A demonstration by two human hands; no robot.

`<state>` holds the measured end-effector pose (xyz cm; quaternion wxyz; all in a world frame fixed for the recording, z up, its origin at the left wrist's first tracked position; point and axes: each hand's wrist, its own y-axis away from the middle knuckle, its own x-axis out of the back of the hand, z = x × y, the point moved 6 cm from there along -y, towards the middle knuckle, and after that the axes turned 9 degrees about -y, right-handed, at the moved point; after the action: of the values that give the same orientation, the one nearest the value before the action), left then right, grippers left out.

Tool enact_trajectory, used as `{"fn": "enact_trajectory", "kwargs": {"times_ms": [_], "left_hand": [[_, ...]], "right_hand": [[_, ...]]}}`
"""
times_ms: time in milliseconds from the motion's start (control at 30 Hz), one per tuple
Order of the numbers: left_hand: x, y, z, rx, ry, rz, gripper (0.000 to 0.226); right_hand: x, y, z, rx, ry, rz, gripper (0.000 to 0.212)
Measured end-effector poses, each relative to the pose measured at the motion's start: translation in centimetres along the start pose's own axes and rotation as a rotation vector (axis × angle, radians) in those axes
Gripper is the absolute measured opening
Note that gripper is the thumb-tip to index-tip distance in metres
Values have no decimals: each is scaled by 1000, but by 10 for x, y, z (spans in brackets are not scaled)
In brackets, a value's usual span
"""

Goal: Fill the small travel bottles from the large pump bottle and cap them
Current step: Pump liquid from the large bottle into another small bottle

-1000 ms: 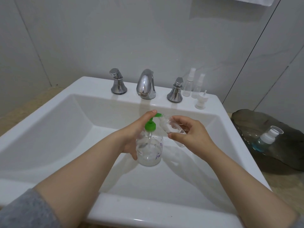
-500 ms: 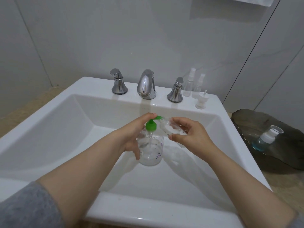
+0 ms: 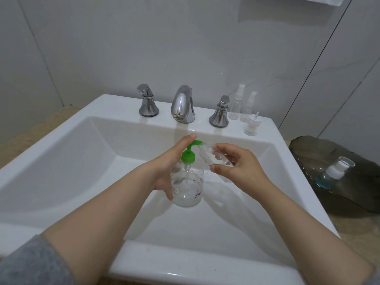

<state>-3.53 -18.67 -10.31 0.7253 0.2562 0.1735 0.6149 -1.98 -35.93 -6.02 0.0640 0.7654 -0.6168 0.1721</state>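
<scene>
I see 2 arms over 1 sink (image 3: 61, 161). L grip (image 3: 170, 163) wraps 1 pump bottle (image 3: 188, 188), upright in the basin, index finger on its green head. R grip (image 3: 238, 169) holds 1 small travel bottle (image 3: 209, 157) tilted, mouth at the nozzle. Back rim: 1 faucet (image 3: 183, 103), 2 handles (image 3: 148, 103) (image 3: 219, 112), 2 spray bottles (image 3: 236, 105) (image 3: 248, 108), 1 loose cap (image 3: 251, 126). Far R: 1 dark tray (image 3: 308, 149) w/ 1 blue bottle (image 3: 333, 173).

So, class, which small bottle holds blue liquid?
The white-capped bottle on the dark tray; the two spray bottles on the sink and the tilted bottle in the right hand look clear.
</scene>
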Motion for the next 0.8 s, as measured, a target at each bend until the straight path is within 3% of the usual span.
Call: {"fn": "enact_trajectory", "kwargs": {"times_ms": [167, 367, 800], "left_hand": [[1, 0, 1, -15, -23, 21, 103], [4, -4, 0, -18, -10, 54, 54], [4, -5, -2, -16, 1, 28, 65]], "right_hand": [[0, 1, 2, -13, -15, -4, 48], [-1, 1, 1, -12, 14, -21, 47], [-2, 1, 3, -28, 11, -19, 47]]}}
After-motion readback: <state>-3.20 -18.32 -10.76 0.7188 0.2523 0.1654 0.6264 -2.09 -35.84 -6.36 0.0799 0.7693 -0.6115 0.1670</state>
